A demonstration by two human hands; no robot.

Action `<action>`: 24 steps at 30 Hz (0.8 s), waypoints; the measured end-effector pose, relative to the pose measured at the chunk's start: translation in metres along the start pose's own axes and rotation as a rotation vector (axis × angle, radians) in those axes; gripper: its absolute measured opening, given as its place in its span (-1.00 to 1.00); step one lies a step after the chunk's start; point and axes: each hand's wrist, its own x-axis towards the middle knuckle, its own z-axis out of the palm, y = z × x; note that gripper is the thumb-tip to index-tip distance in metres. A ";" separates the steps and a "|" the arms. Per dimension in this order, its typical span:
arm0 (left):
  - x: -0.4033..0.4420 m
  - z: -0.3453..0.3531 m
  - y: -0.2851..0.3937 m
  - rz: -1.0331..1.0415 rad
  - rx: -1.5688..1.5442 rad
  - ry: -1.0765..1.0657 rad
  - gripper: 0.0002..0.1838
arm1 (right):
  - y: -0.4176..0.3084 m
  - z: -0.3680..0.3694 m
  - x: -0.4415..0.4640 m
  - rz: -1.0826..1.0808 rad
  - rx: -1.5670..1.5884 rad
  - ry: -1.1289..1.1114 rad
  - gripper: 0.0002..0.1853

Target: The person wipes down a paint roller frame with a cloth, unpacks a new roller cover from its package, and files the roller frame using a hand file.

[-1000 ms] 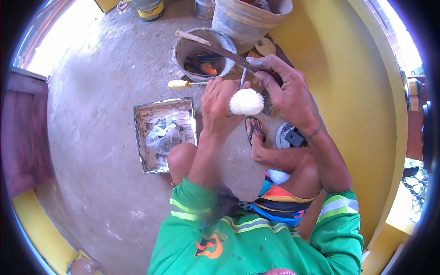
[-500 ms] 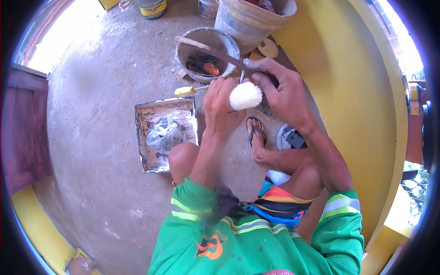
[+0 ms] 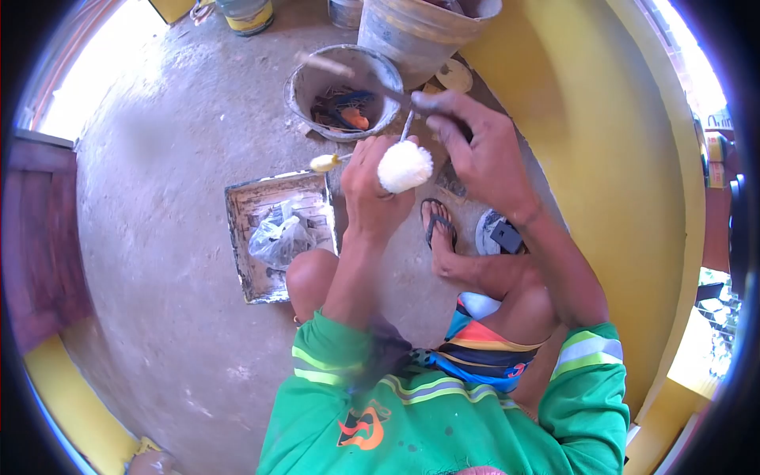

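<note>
My left hand [image 3: 370, 186] is closed around the metal frame of a small paint roller. The roller's fluffy white sleeve [image 3: 405, 166] sits by my thumb side, and its yellow handle [image 3: 324, 163] sticks out to the left. My right hand [image 3: 483, 146] grips the dark end of a long, thin stick-like tool [image 3: 326, 65] with a pale far end. That tool slants up and left above the roller frame, smeared by motion, so its exact kind is unclear. Whether it touches the bent rod [image 3: 408, 125] I cannot tell.
Beyond my hands stands a dirty bucket [image 3: 297, 99] with tools and an orange item inside. Behind it is a larger bucket [image 3: 396, 39]. A paint-stained tray [image 3: 237, 237] holding a plastic bag [image 3: 281, 241] lies left of my knee. A yellow wall [image 3: 609, 198] rises on the right.
Both hands, with the roller and the long tool, have shifted slightly left in the view, and the surroundings have shifted a little too. The long tool is more blurred now. Both grips stay the same.
</note>
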 end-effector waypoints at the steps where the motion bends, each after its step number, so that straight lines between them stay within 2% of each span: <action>1: -0.002 0.004 0.000 -0.056 -0.086 0.042 -0.86 | 0.002 -0.002 0.003 0.035 -0.022 0.014 -0.78; 3: -0.005 0.013 0.003 -0.166 -0.252 0.138 -0.82 | -0.005 0.006 -0.005 -0.073 -0.005 0.051 -0.77; 4: -0.008 0.011 0.009 -0.352 -0.346 0.133 -0.76 | -0.007 0.009 -0.009 -0.126 0.005 0.070 -0.77; 11: -0.008 0.018 0.022 -0.627 -0.581 0.221 -0.73 | -0.006 0.013 -0.004 -0.147 -0.023 0.076 -0.76; 14: -0.013 0.020 0.012 -0.473 -0.443 0.179 -0.77 | -0.009 0.010 -0.004 -0.141 -0.046 0.070 -0.76; 16: -0.012 0.020 0.005 -0.222 -0.325 0.157 -0.81 | -0.003 0.007 0.000 -0.175 -0.095 0.125 -0.77; 17: -0.010 0.019 0.002 -0.095 -0.264 0.150 -0.82 | -0.007 0.006 -0.001 -0.139 -0.043 0.084 -0.77; 18: -0.010 0.013 0.004 -0.177 -0.216 0.108 -0.85 | -0.013 0.005 -0.007 -0.099 0.008 0.047 -0.77; 19: -0.007 0.008 0.003 -0.128 -0.138 0.060 -0.87 | -0.017 0.005 -0.011 -0.059 0.059 0.014 -0.77; 21: 0.000 -0.002 0.005 -0.032 0.017 -0.036 -0.86 | -0.011 -0.001 -0.004 -0.065 -0.039 0.050 -0.77; 24: 0.004 -0.001 0.002 0.037 0.012 0.001 -0.83 | -0.017 0.000 -0.009 -0.093 -0.008 0.002 -0.75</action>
